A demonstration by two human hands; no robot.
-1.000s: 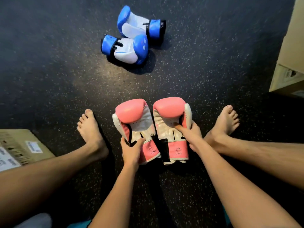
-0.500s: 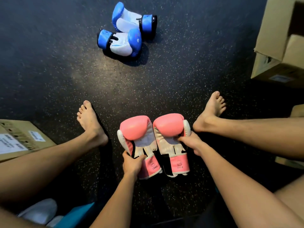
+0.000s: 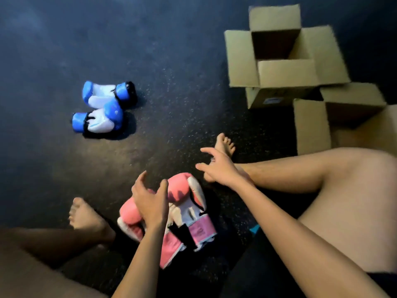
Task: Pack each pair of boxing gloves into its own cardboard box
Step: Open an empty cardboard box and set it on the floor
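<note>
Empty both: left hand (image 3: 150, 203) loose over pink gloves (image 3: 189, 214), cuffs toward me; right hand (image 3: 221, 168) spread, nearer open box (image 3: 311, 125), far right.

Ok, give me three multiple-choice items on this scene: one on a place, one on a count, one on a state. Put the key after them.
1. Where do the blue gloves lie?
A. Inside a box
B. On the person's lap
C. On the floor

2. How many cardboard boxes are in view?
A. One
B. Two
C. Four

3. What is the right hand doing?
A. Open, holding nothing
B. Gripping a pink glove
C. Gripping a box flap

Key:
1 C: they sit on the dark floor, well apart from the boxes.
2 B: one is farther and one nearer, both with flaps open.
3 A: its fingers are spread in the air, off the pink gloves.
</note>
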